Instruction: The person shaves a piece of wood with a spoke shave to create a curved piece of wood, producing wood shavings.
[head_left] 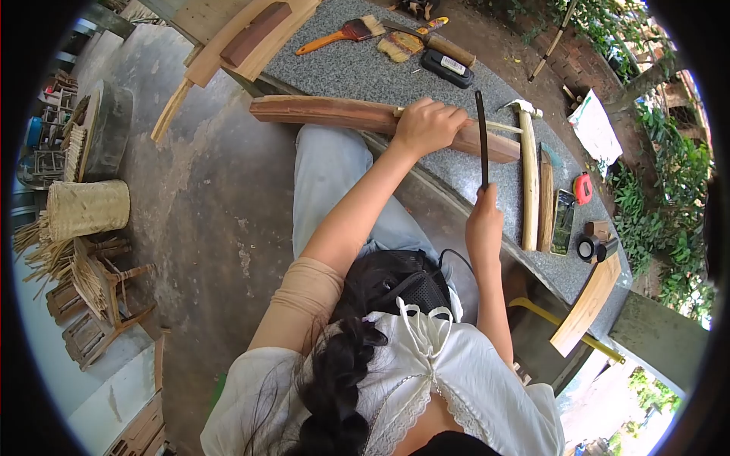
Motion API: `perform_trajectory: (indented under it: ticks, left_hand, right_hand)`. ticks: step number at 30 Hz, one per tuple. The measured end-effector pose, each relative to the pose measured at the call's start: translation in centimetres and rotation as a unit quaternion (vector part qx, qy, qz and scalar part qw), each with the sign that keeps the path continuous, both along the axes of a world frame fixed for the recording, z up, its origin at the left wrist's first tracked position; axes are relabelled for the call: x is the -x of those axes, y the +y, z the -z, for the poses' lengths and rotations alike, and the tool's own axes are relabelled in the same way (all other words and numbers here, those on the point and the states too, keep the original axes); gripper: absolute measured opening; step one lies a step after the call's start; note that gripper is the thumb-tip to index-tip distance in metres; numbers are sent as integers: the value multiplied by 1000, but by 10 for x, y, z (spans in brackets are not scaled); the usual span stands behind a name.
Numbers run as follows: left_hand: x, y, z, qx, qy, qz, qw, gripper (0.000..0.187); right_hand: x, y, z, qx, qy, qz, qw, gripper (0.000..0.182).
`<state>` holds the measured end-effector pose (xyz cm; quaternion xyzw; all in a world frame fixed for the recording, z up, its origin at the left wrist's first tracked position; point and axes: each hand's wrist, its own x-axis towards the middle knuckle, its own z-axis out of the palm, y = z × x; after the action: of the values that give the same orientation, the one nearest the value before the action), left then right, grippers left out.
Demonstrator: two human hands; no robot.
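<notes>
A long reddish-brown wooden piece (327, 111) lies across the edge of the grey stone bench (323, 72), its left end above my knee. My left hand (428, 127) is closed over it, fingers wrapped around the wood and a thin pale stick (494, 125) that runs along its top. In my right hand (484, 216) is the lower end of a long dark narrow tool (481, 137), which points up and away beside the wooden piece. A hammer (528, 167) with a pale wooden handle lies just right of the piece's right end.
Brushes (357, 30), a black case (447, 68), a wooden stick (545, 201), a red tape measure (583, 188) and black rolls (589, 247) lie on the bench. A curved board (585, 304) overhangs its right edge. A woven basket (89, 211) stands at left.
</notes>
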<state>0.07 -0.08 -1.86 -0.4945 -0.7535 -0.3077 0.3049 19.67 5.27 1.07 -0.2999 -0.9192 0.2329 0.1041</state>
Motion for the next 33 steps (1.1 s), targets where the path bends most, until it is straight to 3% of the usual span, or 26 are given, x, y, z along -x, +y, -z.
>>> perform_trajectory:
  ticks: [8, 13, 19, 27, 29, 33]
  left_hand:
    - [0, 0, 0, -5, 11, -10, 1000, 17]
    - [-1, -1, -1, -11, 16, -14, 1000, 20]
    - [-2, -1, -1, -17, 1, -14, 1000, 21]
    - [0, 2, 0, -21, 5, -20, 1000, 21]
    - [-3, 0, 0, -19, 9, -15, 1000, 21]
    - [-4, 0, -4, -13, 14, -24, 1000, 21]
  right_hand:
    - [55, 18, -15, -8, 52, -38, 998, 10]
    - [2, 0, 0, -10, 7, 8, 1000, 12]
    - [45, 14, -19, 11, 20, -19, 1000, 11]
    - [-6, -4, 4, 3, 39, 13, 999, 9]
    - [11, -1, -10, 10, -7, 21, 1000, 9]
    - [56, 15, -17, -13, 53, -28, 998, 8]
